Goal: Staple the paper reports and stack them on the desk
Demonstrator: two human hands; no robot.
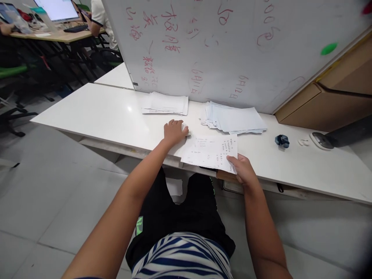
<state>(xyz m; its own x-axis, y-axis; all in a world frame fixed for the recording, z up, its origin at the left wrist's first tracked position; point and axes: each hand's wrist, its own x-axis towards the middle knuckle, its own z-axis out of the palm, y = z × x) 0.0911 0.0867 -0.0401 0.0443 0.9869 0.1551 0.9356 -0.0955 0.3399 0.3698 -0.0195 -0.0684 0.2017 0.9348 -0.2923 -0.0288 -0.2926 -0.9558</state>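
Observation:
My right hand (244,169) pinches the lower right corner of a printed sheet of paper (207,149), thumb on top. The sheet lies partly over the front edge of the white desk, its print facing up; whether it is one sheet or more I cannot tell. At its upper left corner, my left hand (174,132) curls over a small pale object (188,134) with a metal-looking edge, mostly hidden under the palm and fingers. Behind the hands lie a thin stack of papers (167,104) on the left and a thicker, uneven paper stack (240,118) on the right.
A whiteboard (180,50) with red writing rises behind the desk (95,110). Rightward are a dark blue crumpled-looking item (281,141), small white pieces (303,142), a computer mouse (321,140) and cardboard boxes (316,104). Other people sit at a far table (68,37).

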